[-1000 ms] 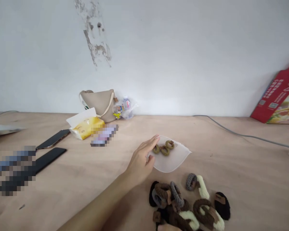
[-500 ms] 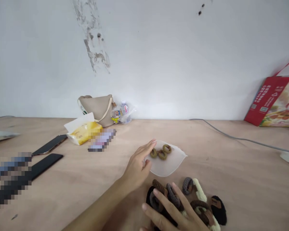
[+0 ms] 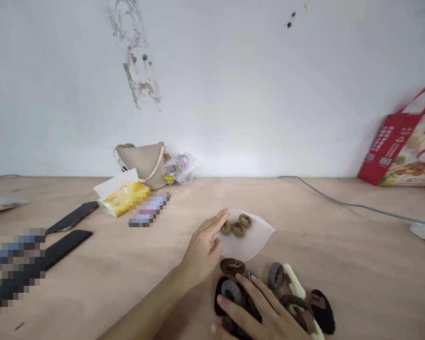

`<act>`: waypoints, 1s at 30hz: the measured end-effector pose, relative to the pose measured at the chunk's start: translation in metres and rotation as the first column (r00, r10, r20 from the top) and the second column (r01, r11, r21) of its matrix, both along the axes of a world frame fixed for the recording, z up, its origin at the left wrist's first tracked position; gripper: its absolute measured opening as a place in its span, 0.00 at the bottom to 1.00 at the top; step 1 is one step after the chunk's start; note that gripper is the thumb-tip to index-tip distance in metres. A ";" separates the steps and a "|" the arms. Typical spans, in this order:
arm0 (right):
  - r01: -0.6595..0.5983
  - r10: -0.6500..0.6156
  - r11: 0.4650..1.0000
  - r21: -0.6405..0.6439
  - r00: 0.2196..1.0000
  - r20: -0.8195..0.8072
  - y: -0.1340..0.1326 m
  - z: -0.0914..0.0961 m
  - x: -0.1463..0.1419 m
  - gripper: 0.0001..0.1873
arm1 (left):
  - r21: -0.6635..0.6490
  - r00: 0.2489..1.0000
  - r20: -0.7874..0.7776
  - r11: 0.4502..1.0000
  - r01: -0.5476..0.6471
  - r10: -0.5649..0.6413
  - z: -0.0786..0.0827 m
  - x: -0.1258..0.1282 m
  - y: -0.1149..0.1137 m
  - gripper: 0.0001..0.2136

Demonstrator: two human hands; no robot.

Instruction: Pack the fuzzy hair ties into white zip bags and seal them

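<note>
My left hand (image 3: 202,245) lies at the left edge of a translucent white bag (image 3: 244,248), fingers stretched out and touching it. Three olive-green hair ties (image 3: 238,229) show in or on the bag; which of the two I cannot tell. Closer to me, my right hand (image 3: 258,309) is spread over a pile of hair ties, its fingertips among them. A brown hair tie (image 3: 233,266) sits at the pile's far edge, with a grey one (image 3: 231,291) near my fingers. Cream (image 3: 293,281) and black (image 3: 322,310) ones lie to the right. My palm hides part of the pile.
Phones (image 3: 71,217), a yellow tissue pack (image 3: 125,196) and a beige bag (image 3: 141,163) are on the left of the table. Beside the beige bag is a clear plastic bag with a bottle (image 3: 182,162). A grey cable (image 3: 340,202) runs right, below a red carrier bag (image 3: 382,146).
My right hand has shifted slightly within the pile. The brown hair tie at the far edge now lies flatter, and the grey one shows more fully. My left hand stays at the bag.
</note>
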State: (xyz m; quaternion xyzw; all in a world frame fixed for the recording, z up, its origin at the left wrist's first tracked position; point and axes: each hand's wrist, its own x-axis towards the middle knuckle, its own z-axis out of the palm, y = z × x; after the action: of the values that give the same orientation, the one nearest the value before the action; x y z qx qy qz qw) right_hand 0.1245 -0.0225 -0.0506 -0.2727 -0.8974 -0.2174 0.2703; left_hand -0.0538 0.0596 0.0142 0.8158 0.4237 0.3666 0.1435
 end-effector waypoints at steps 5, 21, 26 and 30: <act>-0.113 0.107 0.992 0.059 0.990 0.090 0.014 0.005 0.015 0.18 | -0.008 1.000 0.025 1.000 0.018 -0.017 -0.002 -0.001 0.001 0.31; -0.031 0.043 0.995 0.093 0.991 -0.130 0.007 -0.010 0.026 0.11 | 0.059 0.999 0.021 0.998 -0.030 0.029 -0.009 0.005 0.001 0.30; -0.105 0.082 0.976 0.189 0.989 0.124 0.007 0.011 0.032 0.14 | 0.142 0.999 -0.054 0.990 0.012 -0.004 -0.013 0.005 0.001 0.30; -0.038 0.056 0.986 0.161 0.992 -0.114 0.002 0.019 0.023 0.14 | 0.181 0.997 -0.076 0.982 0.046 -0.032 -0.014 0.006 0.001 0.31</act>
State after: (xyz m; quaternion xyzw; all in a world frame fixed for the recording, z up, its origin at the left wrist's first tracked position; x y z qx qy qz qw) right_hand 0.1470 -0.0201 -0.0315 -0.2414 -0.8658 -0.2651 0.3489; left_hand -0.0477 0.0606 0.0000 0.8465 0.3771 0.3711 0.0596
